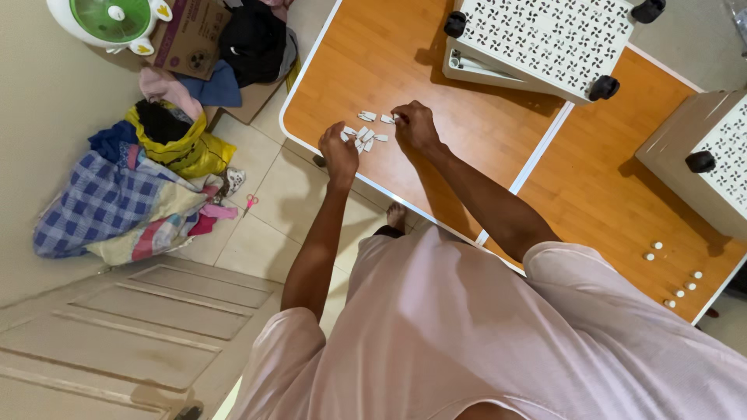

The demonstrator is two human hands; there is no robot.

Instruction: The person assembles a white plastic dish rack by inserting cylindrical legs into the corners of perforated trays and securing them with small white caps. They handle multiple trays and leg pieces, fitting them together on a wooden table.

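Observation:
Several small white plastic clips [367, 134] lie scattered near the corner of an orange wooden table [436, 54]. My left hand [339, 153] rests on the table edge, fingers curled over the clips at the near side of the pile. My right hand [415, 127] reaches to the far side of the pile, its fingertips pinched on one white clip [394, 118]. Whether the left hand grips a clip is hidden by its fingers.
A white perforated panel with black caster wheels [545, 39] lies on the table's far part; a second one [712, 159] sits at the right. Small white caps [677, 272] dot the right edge. Clothes [148, 179], pink scissors [250, 202], a green fan [113, 19] and a door [132, 327] lie on the tiled floor at the left.

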